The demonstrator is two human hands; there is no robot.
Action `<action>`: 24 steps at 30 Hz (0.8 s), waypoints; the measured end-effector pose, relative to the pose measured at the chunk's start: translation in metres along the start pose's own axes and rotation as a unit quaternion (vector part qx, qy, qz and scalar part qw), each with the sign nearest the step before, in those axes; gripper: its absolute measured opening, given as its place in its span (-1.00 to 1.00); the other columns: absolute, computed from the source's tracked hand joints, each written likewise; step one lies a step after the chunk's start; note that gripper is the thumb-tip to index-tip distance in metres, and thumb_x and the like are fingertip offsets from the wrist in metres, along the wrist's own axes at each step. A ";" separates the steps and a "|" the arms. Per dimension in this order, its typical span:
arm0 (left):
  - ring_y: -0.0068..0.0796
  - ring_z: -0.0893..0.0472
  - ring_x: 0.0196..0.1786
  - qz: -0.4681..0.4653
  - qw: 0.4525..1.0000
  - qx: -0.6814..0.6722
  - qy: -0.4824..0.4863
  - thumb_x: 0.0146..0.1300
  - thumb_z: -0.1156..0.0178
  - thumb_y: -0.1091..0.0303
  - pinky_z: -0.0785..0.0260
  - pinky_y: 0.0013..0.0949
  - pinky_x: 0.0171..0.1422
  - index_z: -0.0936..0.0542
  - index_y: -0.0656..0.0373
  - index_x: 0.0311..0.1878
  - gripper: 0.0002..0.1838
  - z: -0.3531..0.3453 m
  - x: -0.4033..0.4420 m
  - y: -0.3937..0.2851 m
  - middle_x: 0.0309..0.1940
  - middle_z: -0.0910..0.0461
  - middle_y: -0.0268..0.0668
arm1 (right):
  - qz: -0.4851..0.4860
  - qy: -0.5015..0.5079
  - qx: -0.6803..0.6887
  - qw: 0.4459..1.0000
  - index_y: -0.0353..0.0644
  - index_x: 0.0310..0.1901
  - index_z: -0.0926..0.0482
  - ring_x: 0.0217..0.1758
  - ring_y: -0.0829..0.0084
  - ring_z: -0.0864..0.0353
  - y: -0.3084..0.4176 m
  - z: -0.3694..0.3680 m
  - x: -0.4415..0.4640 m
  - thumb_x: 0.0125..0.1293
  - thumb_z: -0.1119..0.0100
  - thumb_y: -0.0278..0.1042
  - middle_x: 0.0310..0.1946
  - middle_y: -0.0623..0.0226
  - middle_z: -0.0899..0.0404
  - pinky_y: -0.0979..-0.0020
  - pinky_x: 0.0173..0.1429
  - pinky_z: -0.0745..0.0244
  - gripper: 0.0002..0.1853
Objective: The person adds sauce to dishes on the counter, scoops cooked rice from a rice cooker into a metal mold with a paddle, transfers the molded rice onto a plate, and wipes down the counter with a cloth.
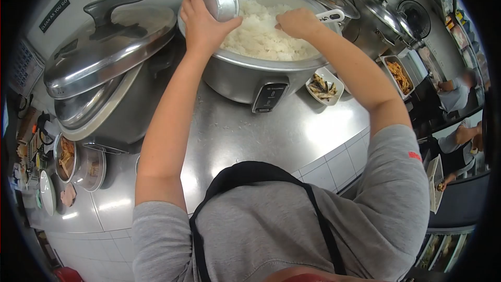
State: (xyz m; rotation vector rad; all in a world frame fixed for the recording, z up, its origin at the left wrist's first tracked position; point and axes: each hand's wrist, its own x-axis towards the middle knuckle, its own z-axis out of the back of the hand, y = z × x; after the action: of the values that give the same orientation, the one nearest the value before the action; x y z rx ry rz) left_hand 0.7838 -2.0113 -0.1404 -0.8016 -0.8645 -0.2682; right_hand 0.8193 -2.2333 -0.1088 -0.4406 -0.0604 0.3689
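My left hand (202, 25) grips a small metal cup (221, 2), tilted over the left rim of a large rice cooker (229, 79). White rice (250, 31) fills much of the cooker's pot. Over the right side of the rice, my right hand (300, 23) is closed around a utensil with a white handle (332, 16). Its handle sticks out to the right behind my fist; the working end is hidden by the hand. Beside the cooker's right front stands a white bowl (338, 94) of dark-edged pieces of food.
On the left, a second cooker (125, 109) carries a large tilted lid (141, 26). Bowls of food (65, 159) stand farther left on the steel counter (235, 136). Lidded pots (365, 8) and a food tray (386, 60) are at right. Other people (456, 94) stand beyond.
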 end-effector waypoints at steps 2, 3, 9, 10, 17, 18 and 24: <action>-0.03 -0.12 0.28 0.000 0.999 0.033 -0.006 -0.29 -0.46 0.03 -0.03 -0.11 0.33 -0.02 0.29 0.30 0.13 0.000 0.000 -0.001 0.23 -0.07 0.01 | 0.027 0.021 0.023 0.999 -0.13 -0.12 -0.56 -0.06 0.18 -0.57 0.003 0.006 -0.018 0.28 0.05 -0.05 -0.18 0.21 -0.60 0.18 -0.03 -0.44 -0.65; -0.03 -0.12 0.28 0.000 0.999 0.037 -0.007 -0.29 -0.46 0.03 -0.03 -0.11 0.33 -0.02 0.29 0.30 0.13 0.000 0.000 -0.001 0.23 -0.07 0.01 | 0.036 0.047 0.051 0.997 -0.12 -0.10 -0.54 -0.07 0.17 -0.57 0.002 0.005 -0.025 0.29 0.07 -0.04 -0.17 0.20 -0.59 0.18 -0.04 -0.44 -0.64; 0.07 -0.06 0.29 0.020 1.000 0.019 0.009 -0.32 -0.45 0.08 -0.07 -0.05 0.31 -0.02 0.26 0.31 0.13 0.000 0.001 -0.005 0.25 -0.03 0.05 | 0.117 0.176 0.213 0.954 -0.14 -0.01 -0.45 -0.24 0.27 -0.58 -0.024 -0.028 -0.013 0.32 0.17 -0.12 -0.26 0.15 -0.57 0.27 -0.25 -0.46 -0.64; 0.06 -0.06 0.30 0.018 1.000 0.020 0.014 -0.32 -0.45 0.08 -0.06 -0.06 0.32 -0.01 0.27 0.31 0.13 -0.001 0.002 -0.005 0.25 -0.03 0.05 | 0.099 0.242 0.305 0.916 -0.15 0.00 -0.44 -0.31 0.33 -0.58 -0.026 -0.028 -0.008 0.30 0.19 -0.16 -0.32 0.14 -0.57 0.32 -0.33 -0.46 -0.64; 0.02 -0.10 0.29 0.072 0.996 -0.022 0.057 -0.31 -0.45 0.01 -0.07 -0.12 0.32 0.00 0.32 0.30 0.16 -0.001 0.012 -0.004 0.25 -0.03 0.08 | 0.045 0.300 0.374 0.876 -0.19 -0.07 -0.44 -0.52 0.47 -0.47 -0.053 -0.042 0.012 0.17 0.17 -0.22 -0.47 0.19 -0.50 0.41 -0.49 -0.40 -0.64; 0.02 -0.10 0.29 0.070 0.996 -0.020 0.060 -0.31 -0.45 0.01 -0.07 -0.12 0.32 0.00 0.32 0.30 0.16 -0.003 0.014 -0.004 0.25 -0.03 0.08 | 0.038 0.294 0.390 0.872 -0.19 -0.08 -0.45 -0.56 0.47 -0.44 -0.062 -0.046 0.020 0.16 0.17 -0.22 -0.48 0.20 -0.50 0.41 -0.52 -0.38 -0.64; -0.07 -0.22 0.27 0.381 0.866 -0.291 0.141 -0.14 -0.33 -0.10 -0.17 0.08 0.23 -0.01 0.24 0.33 0.07 -0.024 0.030 -0.037 0.22 -0.13 0.02 | -0.020 0.133 0.498 0.856 -0.22 -0.10 -0.44 -0.67 0.42 -0.40 -0.085 -0.030 0.052 0.21 0.16 -0.21 -0.51 0.13 -0.51 0.33 -0.60 -0.33 -0.67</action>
State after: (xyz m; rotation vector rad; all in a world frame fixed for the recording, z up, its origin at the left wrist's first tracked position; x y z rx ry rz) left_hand 0.7977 -2.0513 -0.1080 -1.5608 -0.1242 0.0719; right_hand 0.9007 -2.2986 -0.1009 0.5480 0.3841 0.2500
